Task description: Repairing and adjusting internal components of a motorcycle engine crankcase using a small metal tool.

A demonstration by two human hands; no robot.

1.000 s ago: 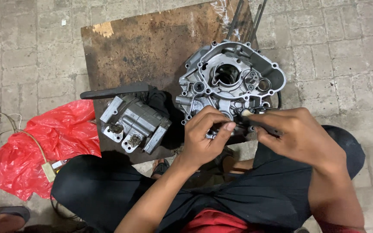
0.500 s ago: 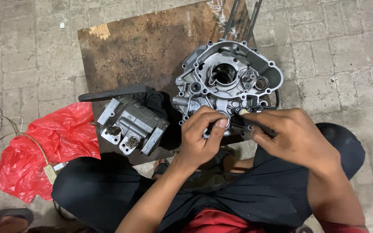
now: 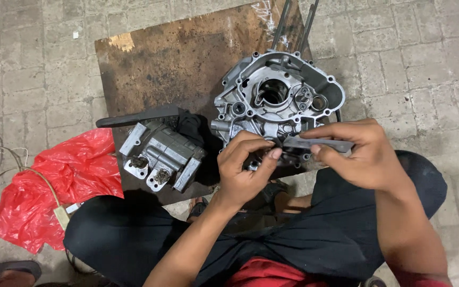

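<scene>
I see my right hand [image 3: 370, 157] at centre right, fingers clamped on a flat grey metal bar [image 3: 319, 144], left hand [image 3: 245, 170] fingers pinched together beside it, over the silver aluminium engine crankcase [image 3: 280, 101] at upper centre, on the rusty brown board [image 3: 176, 64].

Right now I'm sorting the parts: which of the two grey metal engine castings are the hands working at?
The larger open crankcase half, at the board's right. Both hands meet at its near edge; the smaller blocky casting lies untouched to the left.
</scene>
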